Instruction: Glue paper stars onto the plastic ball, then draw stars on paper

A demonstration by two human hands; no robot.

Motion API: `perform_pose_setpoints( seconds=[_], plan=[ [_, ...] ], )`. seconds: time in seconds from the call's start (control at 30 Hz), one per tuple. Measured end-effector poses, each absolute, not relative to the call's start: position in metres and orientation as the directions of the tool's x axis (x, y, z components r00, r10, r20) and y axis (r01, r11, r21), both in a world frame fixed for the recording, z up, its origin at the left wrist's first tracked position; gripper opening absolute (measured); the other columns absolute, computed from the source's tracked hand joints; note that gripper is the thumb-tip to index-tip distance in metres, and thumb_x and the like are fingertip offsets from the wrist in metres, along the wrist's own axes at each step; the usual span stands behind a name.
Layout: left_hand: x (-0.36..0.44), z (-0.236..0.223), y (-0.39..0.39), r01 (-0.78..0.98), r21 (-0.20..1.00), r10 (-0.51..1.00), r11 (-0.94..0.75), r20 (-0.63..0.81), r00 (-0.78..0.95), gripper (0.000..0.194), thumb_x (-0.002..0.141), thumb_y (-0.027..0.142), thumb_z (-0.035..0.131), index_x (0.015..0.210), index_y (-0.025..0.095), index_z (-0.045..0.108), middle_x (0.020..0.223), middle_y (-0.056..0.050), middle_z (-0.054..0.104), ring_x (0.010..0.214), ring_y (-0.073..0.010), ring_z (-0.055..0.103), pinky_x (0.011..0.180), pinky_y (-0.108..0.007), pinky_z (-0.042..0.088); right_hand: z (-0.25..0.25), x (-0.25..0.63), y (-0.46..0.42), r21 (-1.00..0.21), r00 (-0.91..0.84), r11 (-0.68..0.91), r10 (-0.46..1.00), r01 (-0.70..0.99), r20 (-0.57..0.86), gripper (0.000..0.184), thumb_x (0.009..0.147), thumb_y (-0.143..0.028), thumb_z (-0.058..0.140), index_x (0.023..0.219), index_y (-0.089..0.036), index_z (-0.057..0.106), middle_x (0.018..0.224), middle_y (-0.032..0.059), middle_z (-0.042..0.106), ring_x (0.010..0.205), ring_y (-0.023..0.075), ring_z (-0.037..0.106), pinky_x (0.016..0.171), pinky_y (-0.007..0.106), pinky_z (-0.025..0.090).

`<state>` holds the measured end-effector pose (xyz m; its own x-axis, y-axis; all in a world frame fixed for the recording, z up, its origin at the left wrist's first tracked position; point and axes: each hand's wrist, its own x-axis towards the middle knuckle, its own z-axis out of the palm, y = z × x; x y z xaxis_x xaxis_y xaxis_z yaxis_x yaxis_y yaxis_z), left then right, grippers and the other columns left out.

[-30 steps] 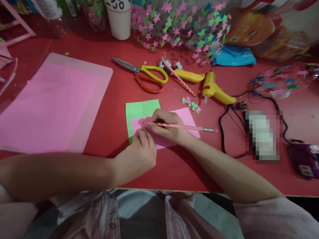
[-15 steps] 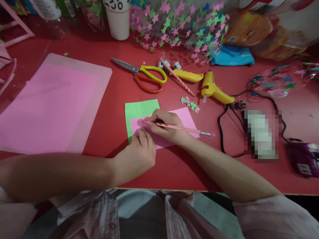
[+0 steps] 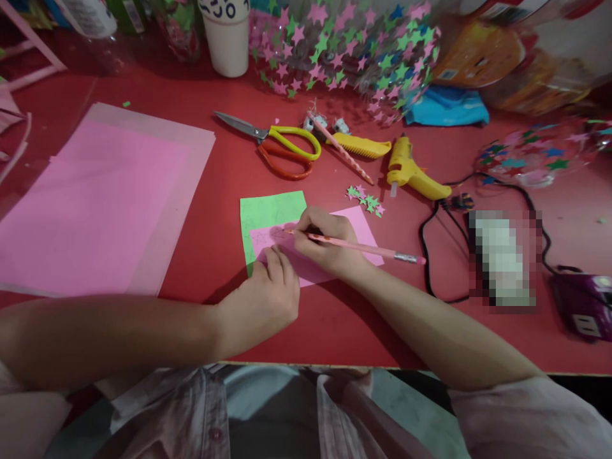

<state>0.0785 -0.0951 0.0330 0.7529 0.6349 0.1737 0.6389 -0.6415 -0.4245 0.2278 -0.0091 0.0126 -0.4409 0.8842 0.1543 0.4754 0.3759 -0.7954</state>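
My right hand is closed around a pink pencil, its tip on a small sheet of pink paper. Faint star outlines are drawn at the sheet's left end. With bent fingers held together, my left hand presses down the lower edge of this pink sheet. Partly under it lies a green paper, which also bears faint pencil marks. Just beyond the papers is a little pile of green and pink paper stars.
Large pink sheets lie at the left. Behind the papers are scissors, a second pencil, a yellow comb and a yellow glue gun. A black cable loops at the right. Star-covered clear plastic and a white cup stand farther back.
My right hand has shifted slightly to the right with the pencil, and more drawn lines show on the pink paper. My left hand stays in place.
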Motion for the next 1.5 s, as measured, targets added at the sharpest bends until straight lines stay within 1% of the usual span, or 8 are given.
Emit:
perform_pose_setpoints(
  seconds=[0.17,0.33,0.5,0.83,1.1,1.2,1.33,1.5],
  plan=[
    [0.078,0.033,-0.095,0.635,-0.436,0.635,-0.638,0.169,0.754,0.029,0.079,0.007,0.048,0.097,-0.003,0.068,0.096,-0.026,0.072,0.084,-0.0300,0.072,0.058,-0.029,0.056,0.015,0.228,-0.009,-0.799,-0.438,0.381,0.884,0.466,0.166,0.014,0.075,-0.018,0.050,0.064,-0.021,0.041,0.057,-0.0052,0.043,0.057,0.0085,0.052,0.049,0.019,0.031],
    [0.080,0.034,-0.097,0.642,-0.431,0.656,-0.634,0.139,0.742,0.029,0.080,0.006,0.048,0.100,-0.003,0.068,0.099,-0.028,0.071,0.087,-0.0314,0.072,0.060,-0.030,0.057,0.019,0.228,-0.011,-0.780,-0.470,0.393,0.871,0.487,0.145,0.014,0.076,-0.020,0.051,0.064,-0.021,0.042,0.056,-0.0056,0.044,0.053,0.0071,0.045,0.049,0.019,0.031],
    [0.080,0.034,-0.097,0.646,-0.419,0.656,-0.638,0.144,0.741,0.030,0.080,0.006,0.047,0.099,-0.004,0.068,0.098,-0.029,0.071,0.088,-0.0326,0.071,0.060,-0.031,0.057,0.020,0.228,-0.011,-0.762,-0.536,0.480,0.818,0.435,0.209,0.015,0.073,-0.016,0.052,0.063,-0.021,0.042,0.054,-0.0070,0.042,0.050,0.0055,0.037,0.049,0.018,0.031],
    [0.080,0.034,-0.097,0.637,-0.406,0.653,-0.656,0.119,0.748,0.032,0.080,0.006,0.051,0.104,-0.009,0.065,0.100,-0.033,0.069,0.090,-0.0358,0.071,0.060,-0.033,0.057,0.014,0.229,-0.009,-0.732,-0.617,0.551,0.753,0.401,0.229,0.013,0.073,-0.015,0.052,0.064,-0.020,0.045,0.054,-0.0077,0.043,0.050,0.0046,0.036,0.049,0.017,0.029],
    [0.080,0.034,-0.097,0.638,-0.417,0.647,-0.647,0.141,0.749,0.031,0.080,0.006,0.050,0.103,-0.008,0.066,0.099,-0.031,0.070,0.089,-0.0351,0.071,0.058,-0.032,0.057,0.018,0.228,-0.009,-0.761,-0.642,0.515,0.747,0.394,0.173,0.013,0.075,-0.016,0.052,0.064,-0.020,0.046,0.056,-0.0069,0.046,0.051,0.0055,0.037,0.051,0.019,0.030],
    [0.080,0.034,-0.096,0.639,-0.412,0.648,-0.649,0.141,0.749,0.029,0.081,0.006,0.050,0.100,-0.007,0.067,0.097,-0.030,0.070,0.087,-0.0342,0.071,0.059,-0.032,0.056,0.019,0.229,-0.008,-0.833,-0.596,0.437,0.785,0.339,0.169,0.014,0.077,-0.019,0.056,0.066,-0.020,0.047,0.058,-0.0060,0.048,0.053,0.0061,0.041,0.050,0.020,0.032],
    [0.078,0.037,-0.096,0.635,-0.411,0.657,-0.654,0.109,0.746,0.028,0.083,0.006,0.049,0.102,-0.006,0.065,0.099,-0.030,0.069,0.087,-0.0322,0.071,0.060,-0.031,0.056,0.021,0.232,-0.003,-0.960,-0.423,0.174,0.904,0.218,0.068,0.020,0.087,-0.031,0.053,0.070,-0.021,0.046,0.053,-0.0062,0.049,0.048,0.0072,0.043,0.046,0.021,0.034],
    [0.075,0.040,-0.097,0.659,-0.441,0.700,-0.609,0.091,0.708,0.037,0.087,0.008,0.043,0.117,-0.001,0.061,0.097,-0.027,0.071,0.081,-0.0298,0.071,0.065,-0.034,0.057,0.024,0.232,-0.002,-0.990,-0.387,-0.007,0.920,0.144,-0.063,0.017,0.088,-0.029,0.052,0.073,-0.022,0.045,0.050,-0.0074,0.051,0.041,0.0061,0.042,0.041,0.020,0.031]
  ],
)
